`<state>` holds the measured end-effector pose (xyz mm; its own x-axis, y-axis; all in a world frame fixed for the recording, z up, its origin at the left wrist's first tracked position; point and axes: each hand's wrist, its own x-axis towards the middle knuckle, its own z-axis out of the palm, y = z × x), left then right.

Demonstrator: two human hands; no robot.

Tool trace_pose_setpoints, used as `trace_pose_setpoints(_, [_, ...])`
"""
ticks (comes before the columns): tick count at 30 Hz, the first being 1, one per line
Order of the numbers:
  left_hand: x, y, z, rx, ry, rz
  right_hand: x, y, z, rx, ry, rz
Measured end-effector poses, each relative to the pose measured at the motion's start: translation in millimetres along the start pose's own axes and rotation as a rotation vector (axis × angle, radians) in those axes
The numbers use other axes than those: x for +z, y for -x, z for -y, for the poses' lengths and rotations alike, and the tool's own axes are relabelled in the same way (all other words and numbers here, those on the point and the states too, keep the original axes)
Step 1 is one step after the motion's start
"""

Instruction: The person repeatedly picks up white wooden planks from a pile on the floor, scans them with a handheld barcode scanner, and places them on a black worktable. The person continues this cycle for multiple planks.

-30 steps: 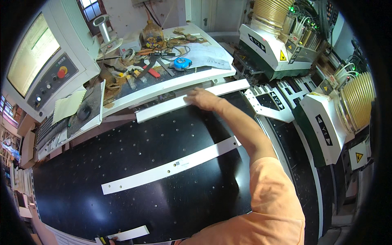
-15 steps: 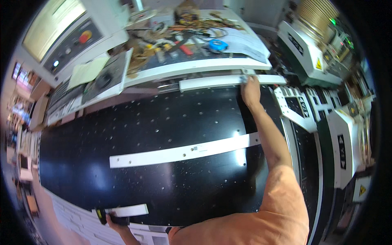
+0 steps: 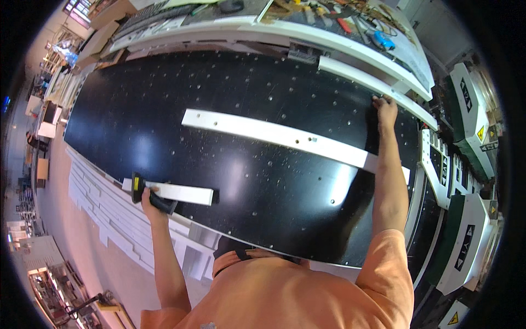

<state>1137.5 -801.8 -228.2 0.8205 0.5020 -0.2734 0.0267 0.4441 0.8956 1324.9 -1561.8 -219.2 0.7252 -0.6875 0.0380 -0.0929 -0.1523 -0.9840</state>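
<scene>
in the head view, the right hand [image 3: 386, 109] has come from the top of the far white strip [image 3: 345, 72] to its near edge. its arm stretches nearly straight across the black table [image 3: 137, 115], wrist low, fingers bent and close together; whether they grip the strip, i cannot tell. the left forearm rises upright from the lower edge, and the left hand [image 3: 153, 207] wraps a black handheld device [image 3: 163, 203] over a short white board [image 3: 189, 193] near the table's front edge. a long drilled strip [image 3: 263, 131] lies between both hands, its right end partly behind the right forearm.
</scene>
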Motion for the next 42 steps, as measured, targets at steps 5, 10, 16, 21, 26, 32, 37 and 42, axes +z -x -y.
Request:
trace_pose_setpoints(5, [-7, -4, -6, -0.027, 0.015, 0.166, 9, 9, 0, -0.01, -0.056, 0.05])
trace_pose_setpoints(10, [-10, -7, -3, -0.012, -0.006, 0.068, 1, 21, 10, 0.071, -0.016, 0.138])
trace_pose_setpoints(16, [-58, 41, -2, -0.079, -0.016, 0.127, -29, 132, 56, -0.272, 0.698, 0.514])
trace_pose_setpoints(21, [-150, 163, -36, -0.052, -0.059, -0.006, -72, 311, 72, -0.783, 1.088, 0.468])
trace_pose_setpoints(26, [-272, 301, -69, 0.024, 0.006, -0.094, -90, 488, 103, -0.766, 1.122, 0.598])
trace_pose_setpoints(32, [-486, 508, -113, 0.184, 0.105, -0.324, -93, 761, 147, -1.095, 0.958, 0.885])
trace_pose_setpoints(37, [-631, 709, -131, 0.3, 0.113, -0.66, -85, 980, 216, -1.476, 0.664, 1.152])
trace_pose_setpoints(42, [-760, 872, -153, 0.449, 0.24, -0.989, -73, 1182, 299, -1.717, 0.29, 1.316])
